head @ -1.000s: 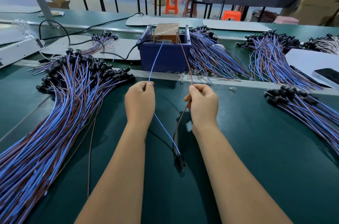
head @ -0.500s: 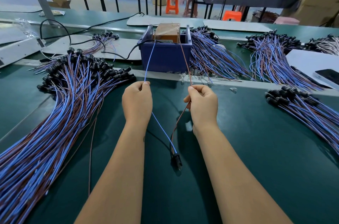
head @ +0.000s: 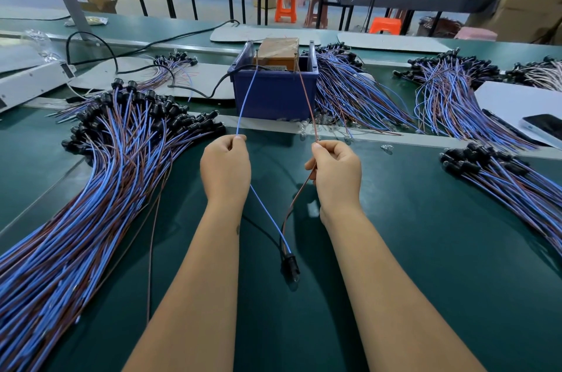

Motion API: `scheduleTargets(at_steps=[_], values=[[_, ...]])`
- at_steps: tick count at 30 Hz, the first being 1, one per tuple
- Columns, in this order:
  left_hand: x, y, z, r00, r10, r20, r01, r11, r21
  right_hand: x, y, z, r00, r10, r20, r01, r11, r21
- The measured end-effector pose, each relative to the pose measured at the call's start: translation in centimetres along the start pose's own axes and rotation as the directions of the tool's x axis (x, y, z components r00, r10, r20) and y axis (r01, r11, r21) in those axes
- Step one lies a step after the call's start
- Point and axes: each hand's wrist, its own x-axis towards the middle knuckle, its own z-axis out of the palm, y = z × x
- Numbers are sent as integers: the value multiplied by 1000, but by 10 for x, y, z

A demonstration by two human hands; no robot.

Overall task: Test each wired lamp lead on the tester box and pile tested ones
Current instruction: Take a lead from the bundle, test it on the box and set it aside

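Note:
One lamp lead hangs between my hands, its black socket low between my forearms above the green belt. My left hand pinches its blue wire, which runs up to the brown tester box inside a blue bin. My right hand pinches the brown wire, whose end also reaches the tester box. A large pile of leads fans out at my left.
More lead bundles lie behind the bin, at the far right and near right. A phone rests on white paper at the right edge. Black cables cross the back left. Small loose bulbs lie along the metal rail.
Both hands have risen slightly toward the tester box, lifting the socket a little; the wire ends stay at the box.

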Motion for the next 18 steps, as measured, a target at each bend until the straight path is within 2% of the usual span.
scheduleTargets(at_steps=[18], values=[[0, -1, 1, 1000, 1, -1, -1, 1000, 13, -1, 1, 0, 1000, -17, 22, 17, 1000, -16]])
